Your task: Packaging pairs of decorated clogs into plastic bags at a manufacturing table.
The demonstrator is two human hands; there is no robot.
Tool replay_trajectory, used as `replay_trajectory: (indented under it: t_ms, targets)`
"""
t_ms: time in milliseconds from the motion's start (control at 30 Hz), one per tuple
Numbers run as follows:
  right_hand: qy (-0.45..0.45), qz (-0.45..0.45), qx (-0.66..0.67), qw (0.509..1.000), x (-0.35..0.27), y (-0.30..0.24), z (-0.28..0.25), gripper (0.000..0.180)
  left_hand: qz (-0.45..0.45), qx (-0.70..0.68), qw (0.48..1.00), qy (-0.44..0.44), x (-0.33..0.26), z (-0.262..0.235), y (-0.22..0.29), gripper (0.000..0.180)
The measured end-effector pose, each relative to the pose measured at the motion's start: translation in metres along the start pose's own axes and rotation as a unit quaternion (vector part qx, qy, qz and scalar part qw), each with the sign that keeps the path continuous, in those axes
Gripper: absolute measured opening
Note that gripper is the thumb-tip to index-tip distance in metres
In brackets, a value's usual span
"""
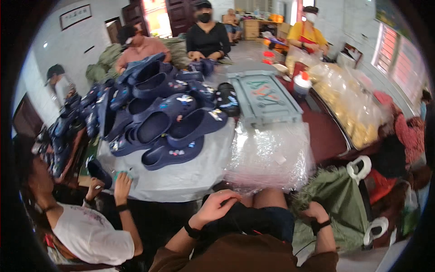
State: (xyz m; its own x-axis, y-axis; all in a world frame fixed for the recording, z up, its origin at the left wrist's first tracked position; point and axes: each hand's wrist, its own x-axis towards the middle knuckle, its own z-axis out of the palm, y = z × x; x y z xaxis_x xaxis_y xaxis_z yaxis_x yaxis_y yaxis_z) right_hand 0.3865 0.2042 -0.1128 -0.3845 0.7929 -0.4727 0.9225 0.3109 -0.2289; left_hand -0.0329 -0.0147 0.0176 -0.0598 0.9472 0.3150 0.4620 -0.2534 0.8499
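Observation:
My left hand (219, 209) is over my lap with its fingers bent together against something black, which I cannot make out. My right hand (316, 211) closes on the frayed rim of a green woven sack (336, 199) at my right side. Ahead of my left hand, a large pile of navy clogs (156, 127) with small charms covers the table. In front of my lap lies a stack of clear plastic bags (272, 156). A grey-green plastic panel (267, 97) with raised tool-like shapes rests at its far end, and a dark clog (227, 99) stands beside it.
At left, a co-worker's hands (121, 185) handle a navy clog (98, 172). Other people sit or stand across the table. On the right are a tray of bagged yellowish items (349, 104) and a bottle with a red cap (302, 85). White sack handles (360, 168) stick up at right.

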Motion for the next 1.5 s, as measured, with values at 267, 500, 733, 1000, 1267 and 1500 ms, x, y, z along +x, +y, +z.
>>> replay_trajectory:
  t_ms: [267, 500, 733, 1000, 1267, 1500]
  targets:
    - [0.319, -0.060, -0.045, 0.945, -0.065, -0.056, -0.080, 0.039, 0.036, 0.259, 0.909, 0.326, 0.038, -0.111, -0.003, 0.027]
    - [0.382, -0.347, 0.198, 0.833, -0.083, -0.168, -0.120, 0.019, -0.082, 0.453, 0.814, 0.354, 0.086, -0.170, -0.026, 0.055]
    - [0.424, -0.390, 0.094, 0.812, -0.037, -0.215, -0.119, 0.030, -0.175, 0.536, 0.805, 0.185, 0.086, -0.169, -0.070, 0.068]
    - [0.310, -0.248, 0.005, 0.918, 0.015, -0.188, -0.061, 0.069, -0.091, 0.523, 0.819, 0.219, 0.073, -0.177, -0.064, 0.048]
    - [0.316, -0.263, 0.017, 0.911, 0.012, -0.183, -0.058, 0.077, 0.072, 0.493, 0.802, 0.328, 0.067, -0.139, -0.023, 0.044]
    - [0.328, -0.263, 0.138, 0.897, 0.014, -0.189, -0.071, 0.071, 0.089, 0.357, 0.878, 0.305, 0.082, -0.043, 0.035, 0.049]
